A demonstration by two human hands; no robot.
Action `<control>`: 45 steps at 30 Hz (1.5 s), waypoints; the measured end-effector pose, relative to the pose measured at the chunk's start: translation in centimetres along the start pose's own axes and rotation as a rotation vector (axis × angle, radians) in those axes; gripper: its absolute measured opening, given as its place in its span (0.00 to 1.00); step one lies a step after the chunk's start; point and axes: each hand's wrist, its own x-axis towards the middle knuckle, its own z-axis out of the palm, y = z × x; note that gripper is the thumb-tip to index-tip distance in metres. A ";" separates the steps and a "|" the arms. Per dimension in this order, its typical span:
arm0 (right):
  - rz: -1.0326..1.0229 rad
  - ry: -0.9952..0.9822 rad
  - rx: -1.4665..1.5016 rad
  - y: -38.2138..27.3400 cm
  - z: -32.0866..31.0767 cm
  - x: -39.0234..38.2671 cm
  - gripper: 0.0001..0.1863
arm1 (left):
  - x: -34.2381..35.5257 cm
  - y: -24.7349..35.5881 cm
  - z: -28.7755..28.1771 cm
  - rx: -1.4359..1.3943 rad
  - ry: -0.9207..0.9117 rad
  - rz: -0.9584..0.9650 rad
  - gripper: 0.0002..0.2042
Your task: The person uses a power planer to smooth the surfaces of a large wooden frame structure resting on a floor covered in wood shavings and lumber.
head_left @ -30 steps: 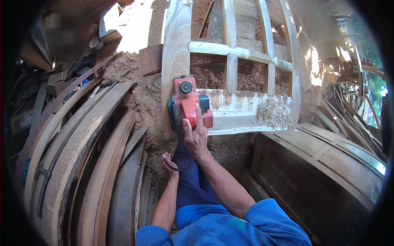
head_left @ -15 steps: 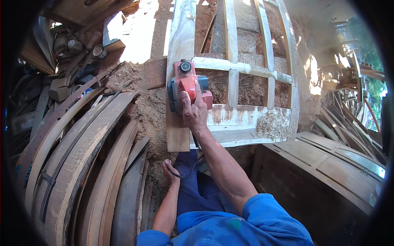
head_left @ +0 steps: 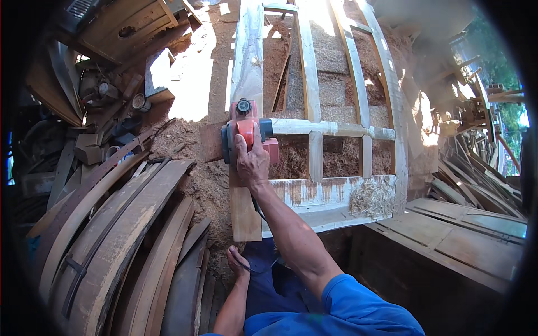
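Note:
A red and dark electric hand planer rests on the left long board of a slatted wooden frame. My right hand is closed around its handle from above. Bare pale wood shows on the board behind the tool, at the near end. Lower down, close to my left leg, my left hand is closed on the dark power cord. Part of the cord is hidden by my right forearm. A heap of curled shavings lies on the frame's near cross rail.
Curved timber planks are stacked at my left. A wooden panelled piece stands at the right. Scrap wood leans beyond it. Sawdust covers the ground, and a tin sits among clutter at the far left.
My right hand has pushed the planer a little farther along the board, away from me. The whole view has tilted upward. My left hand still grips the cord.

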 end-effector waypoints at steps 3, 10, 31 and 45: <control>0.022 -0.012 -0.014 -0.1 0.1 1.8 0.39 | 0.1 0.2 0.6 -0.003 0.005 -0.024 0.28; -0.072 0.023 -0.014 -2.8 2.9 6.1 0.37 | 2.5 1.3 -1.1 -0.010 0.043 -0.015 0.30; 0.059 -0.013 -0.086 8.0 -29.1 -11.5 0.40 | -4.1 5.9 -2.1 0.301 -0.299 0.185 0.27; 0.415 0.120 0.185 21.3 -46.6 -23.1 0.35 | -7.9 21.5 18.5 0.814 -0.370 1.173 0.38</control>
